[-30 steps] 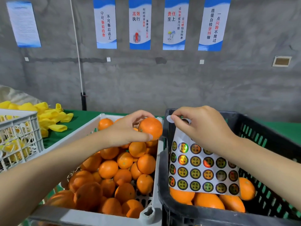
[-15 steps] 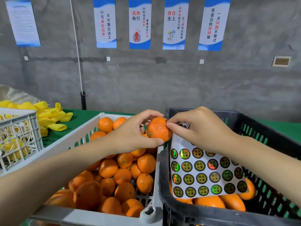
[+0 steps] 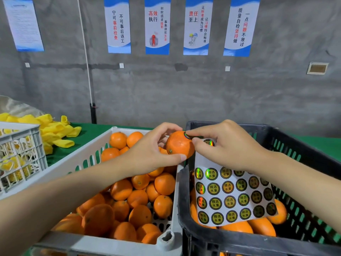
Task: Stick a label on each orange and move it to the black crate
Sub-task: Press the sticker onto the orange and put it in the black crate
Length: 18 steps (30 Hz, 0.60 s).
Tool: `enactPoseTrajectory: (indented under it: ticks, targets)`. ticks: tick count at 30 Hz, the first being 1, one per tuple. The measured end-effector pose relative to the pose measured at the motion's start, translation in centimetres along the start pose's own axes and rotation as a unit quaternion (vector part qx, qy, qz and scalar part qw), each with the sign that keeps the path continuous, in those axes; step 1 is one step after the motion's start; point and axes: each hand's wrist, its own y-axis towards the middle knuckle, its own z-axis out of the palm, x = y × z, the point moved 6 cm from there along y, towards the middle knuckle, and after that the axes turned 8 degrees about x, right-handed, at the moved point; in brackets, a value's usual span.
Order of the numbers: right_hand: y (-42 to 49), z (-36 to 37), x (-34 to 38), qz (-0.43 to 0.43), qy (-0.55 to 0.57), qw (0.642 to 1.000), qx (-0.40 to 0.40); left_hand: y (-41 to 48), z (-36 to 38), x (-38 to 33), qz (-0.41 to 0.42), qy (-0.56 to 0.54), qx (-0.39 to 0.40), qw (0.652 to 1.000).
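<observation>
Left hand (image 3: pixel 147 156) curled round one orange (image 3: pixel 178 145), thumb beneath, fingers arched over the top, lifted just above the left rim of the black crate (image 3: pixel 304 137). Right hand (image 3: pixel 227 145) reaching in from over the black crate, forefinger and thumb tips pinched on a round shiny label (image 3: pixel 187 135) at the fruit's upper right. Remaining fingers curled, with a sticker sheet (image 3: pixel 232 196) hanging from beneath that hand, exact grip hidden. Fruit near round, no clear long axis; small stem mark turned down and away from the black crate, labelled side turned toward it. Sheet hanging slanted inside the black crate, rows of round stickers facing the camera, bare backing near its top. Under the sheet, a few labelled-batch oranges (image 3: pixel 238 227) low in the black crate, mostly hidden, with plenty of wall height above them. Touching the black crate's left wall, a white crate (image 3: pixel 103 244) heaped with loose oranges (image 3: pixel 136 198), slotted floor showing at the corner nearest the black crate. Further left of the black crate, a small lattice crate (image 3: pixel 20 150) holding yellow pieces, and a pile of yellow foam sleeves (image 3: pixel 55 130) on green cloth (image 3: pixel 96 130). Beyond the black crate's far rim, a concrete wall with posters (image 3: pixel 156 24). Open air above both rims around the hands.
</observation>
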Motion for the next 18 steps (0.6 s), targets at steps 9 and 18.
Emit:
enactPoseTrajectory:
  ticks: [9, 18]
  targets:
    - [0.4, -1.5, -1.7, 0.083, -0.09, 0.992, -0.04, -0.3, 0.0, -0.5, -0.01, -0.014, -0.042, 0.999]
    - [0.4, -3.9, -4.9, 0.207, -0.303, 0.925, -0.098, -0.5, 5.1, -2.0, -0.026, -0.079, 0.149, 0.985]
